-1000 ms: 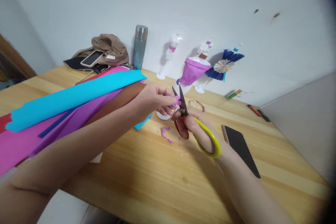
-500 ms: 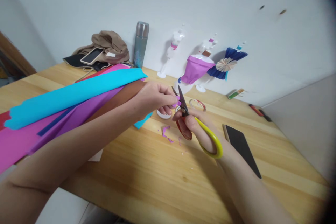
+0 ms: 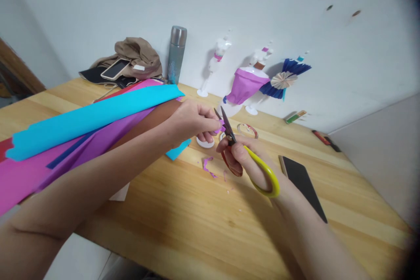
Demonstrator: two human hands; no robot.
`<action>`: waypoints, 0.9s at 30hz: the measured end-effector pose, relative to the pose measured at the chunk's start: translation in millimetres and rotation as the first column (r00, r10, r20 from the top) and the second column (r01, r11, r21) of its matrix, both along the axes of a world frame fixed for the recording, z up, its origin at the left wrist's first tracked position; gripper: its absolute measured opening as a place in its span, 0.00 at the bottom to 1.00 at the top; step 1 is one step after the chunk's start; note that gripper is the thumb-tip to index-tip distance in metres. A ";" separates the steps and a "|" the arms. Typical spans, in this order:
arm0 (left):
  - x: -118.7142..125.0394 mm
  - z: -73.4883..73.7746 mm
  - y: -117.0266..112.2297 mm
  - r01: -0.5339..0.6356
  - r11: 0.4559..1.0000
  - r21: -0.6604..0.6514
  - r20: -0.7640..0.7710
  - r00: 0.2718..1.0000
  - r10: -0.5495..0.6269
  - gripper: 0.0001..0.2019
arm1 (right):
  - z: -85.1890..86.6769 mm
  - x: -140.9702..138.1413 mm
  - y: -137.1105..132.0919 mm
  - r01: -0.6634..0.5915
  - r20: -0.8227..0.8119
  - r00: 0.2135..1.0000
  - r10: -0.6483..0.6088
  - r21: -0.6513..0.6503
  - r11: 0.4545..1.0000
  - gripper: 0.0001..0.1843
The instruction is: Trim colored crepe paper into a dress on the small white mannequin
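My left hand pinches a small piece of purple paper between thumb and fingers. In my right hand is a pair of scissors with dark blades and a yellow and red handle. The blades stand apart, close against the purple paper at my left fingertips. Below my hands, purple paper scraps lie on the wooden table. A white round disc and a blue paper piece sit under my left hand.
Coloured paper sheets spread on the left. Behind stand a thermos, a white figure, a figure in a purple paper dress and a dark blue pleated paper fan. A dark tablet-like slab lies right; tape lies behind my right hand.
Very little differs. The scissors and both hands have barely shifted, and the whole view has moved slightly.
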State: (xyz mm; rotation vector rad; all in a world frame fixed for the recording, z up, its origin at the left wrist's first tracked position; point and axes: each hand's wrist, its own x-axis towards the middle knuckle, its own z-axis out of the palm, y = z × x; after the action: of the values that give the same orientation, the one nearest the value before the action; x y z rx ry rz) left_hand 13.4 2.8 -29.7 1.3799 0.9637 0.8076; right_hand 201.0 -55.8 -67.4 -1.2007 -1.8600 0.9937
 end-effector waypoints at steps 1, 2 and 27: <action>-0.1 0.3 -0.2 0.001 1.000 0.000 -0.002 1.000 -0.001 0.16 | -0.5 0.3 0.1 -0.004 0.000 1.000 0.004 0.001 1.000 0.37; -0.1 0.7 -0.5 0.002 1.000 0.000 -0.004 1.000 -0.002 0.16 | -1.0 0.6 0.2 -0.008 0.000 1.000 0.008 0.002 1.000 0.38; -9.3 -6.0 7.4 0.102 0.994 -0.046 0.064 0.993 -0.099 0.10 | -2.9 0.2 -1.0 0.037 -0.042 0.998 -0.039 -0.052 0.998 0.39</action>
State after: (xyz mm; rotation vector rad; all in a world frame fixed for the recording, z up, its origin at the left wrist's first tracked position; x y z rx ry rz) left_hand 4.1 10.2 -35.7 1.3431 0.8541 0.7418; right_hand 201.2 -56.8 -70.2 -1.2313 -1.7817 1.0441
